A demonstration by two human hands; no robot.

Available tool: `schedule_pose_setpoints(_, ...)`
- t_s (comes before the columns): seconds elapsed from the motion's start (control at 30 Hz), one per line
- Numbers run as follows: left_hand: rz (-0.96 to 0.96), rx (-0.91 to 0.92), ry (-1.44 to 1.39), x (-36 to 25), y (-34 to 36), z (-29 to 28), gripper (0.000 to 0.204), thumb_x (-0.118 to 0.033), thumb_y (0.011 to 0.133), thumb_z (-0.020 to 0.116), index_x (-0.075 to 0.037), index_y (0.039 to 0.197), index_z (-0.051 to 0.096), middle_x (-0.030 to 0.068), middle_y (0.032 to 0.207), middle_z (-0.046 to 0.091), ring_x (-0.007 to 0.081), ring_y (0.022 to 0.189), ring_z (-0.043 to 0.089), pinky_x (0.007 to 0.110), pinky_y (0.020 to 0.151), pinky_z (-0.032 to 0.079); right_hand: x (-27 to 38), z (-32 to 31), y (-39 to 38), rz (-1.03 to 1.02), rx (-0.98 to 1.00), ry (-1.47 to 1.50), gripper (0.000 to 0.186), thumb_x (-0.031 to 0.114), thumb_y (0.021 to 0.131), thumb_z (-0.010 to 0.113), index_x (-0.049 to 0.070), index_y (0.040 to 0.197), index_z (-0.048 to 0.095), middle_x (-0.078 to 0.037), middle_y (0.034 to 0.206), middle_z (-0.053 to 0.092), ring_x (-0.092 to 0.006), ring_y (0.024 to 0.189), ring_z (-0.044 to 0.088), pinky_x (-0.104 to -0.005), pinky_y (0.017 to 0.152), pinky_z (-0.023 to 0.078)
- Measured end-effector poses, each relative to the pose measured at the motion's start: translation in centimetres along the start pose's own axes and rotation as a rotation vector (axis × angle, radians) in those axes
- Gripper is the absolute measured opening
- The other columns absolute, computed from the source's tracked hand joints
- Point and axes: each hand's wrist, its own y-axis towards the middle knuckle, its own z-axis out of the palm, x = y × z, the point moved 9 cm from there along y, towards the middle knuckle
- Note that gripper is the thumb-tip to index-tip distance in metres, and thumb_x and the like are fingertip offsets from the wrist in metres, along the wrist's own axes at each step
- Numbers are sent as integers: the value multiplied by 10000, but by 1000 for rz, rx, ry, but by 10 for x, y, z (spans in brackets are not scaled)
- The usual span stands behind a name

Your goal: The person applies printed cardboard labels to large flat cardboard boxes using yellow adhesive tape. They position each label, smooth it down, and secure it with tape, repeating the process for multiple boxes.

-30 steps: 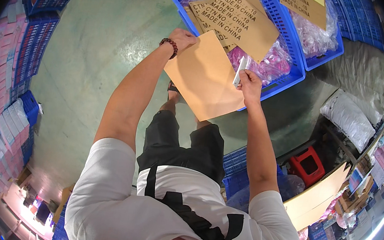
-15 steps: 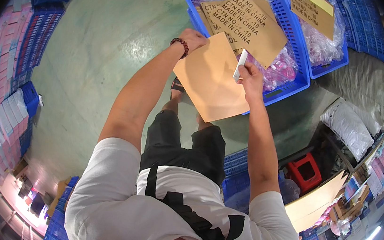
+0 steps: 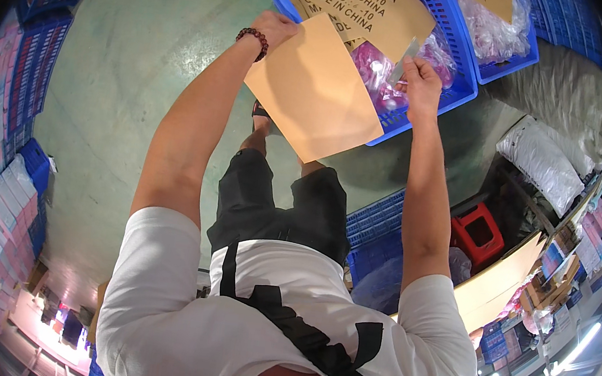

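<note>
My left hand [image 3: 276,28], with a dark bead bracelet at the wrist, grips the top left edge of a plain brown cardboard sheet [image 3: 319,90] held flat in front of me. My right hand [image 3: 422,79] is closed around a small pale blade-like tool [image 3: 403,61] at the sheet's right edge. Behind the sheet stands a blue plastic crate [image 3: 444,100] with pink packets in clear bags and a printed cardboard piece [image 3: 370,3] lying on top.
A second blue crate [image 3: 513,52] with bagged goods sits to the right. White sacks [image 3: 545,160], a red stool [image 3: 480,234], a leaning cardboard panel [image 3: 502,281] and shelves crowd the right. Blue crates [image 3: 28,75] and stacked boxes line the left. Green floor [image 3: 130,57] lies beneath.
Both hands have risen further up and away from me with the cardboard sheet. The blue crate has slid toward the top edge of the view.
</note>
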Motion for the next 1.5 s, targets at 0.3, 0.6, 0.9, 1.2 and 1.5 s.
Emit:
schedule_pose_setpoints(0.3,25,-34,115,-5,14,-15,330,-277,771,680,2,947,674,87,872,680,165,751,635,299,676,496,-10,9,-8,-13,42,-20,222,174,854,632,-13,973,642,-26,772,623,-79,582,544,-218,486,455)
schedule_pose_setpoints(0.6,14,-48,33,-7,14,-20,293,-245,748,690,7,899,685,82,821,681,165,712,631,297,663,495,-2,21,-11,-11,37,-89,222,196,862,622,-5,954,643,-8,735,614,-65,584,541,-204,486,457)
schedule_pose_setpoints(0.9,50,-54,73,-11,16,-23,220,-215,727,693,-12,811,708,71,757,675,151,676,617,303,649,494,29,102,-19,-419,115,-632,205,243,814,605,55,859,674,-150,723,644,-304,667,632,-378,621,495)
schedule_pose_setpoints(1.2,55,-32,63,-11,16,-24,251,-262,714,693,-24,790,704,52,725,660,141,642,598,296,622,487,46,181,-19,-687,226,-963,181,212,818,567,47,774,626,-128,781,646,-325,690,627,-441,639,502)
schedule_pose_setpoints(1.5,24,13,38,-11,13,-24,294,-317,695,709,-40,792,710,62,744,664,157,666,608,308,653,492,43,199,-10,-731,238,-1039,173,201,802,580,36,797,632,-158,785,640,-347,698,624,-451,644,504)
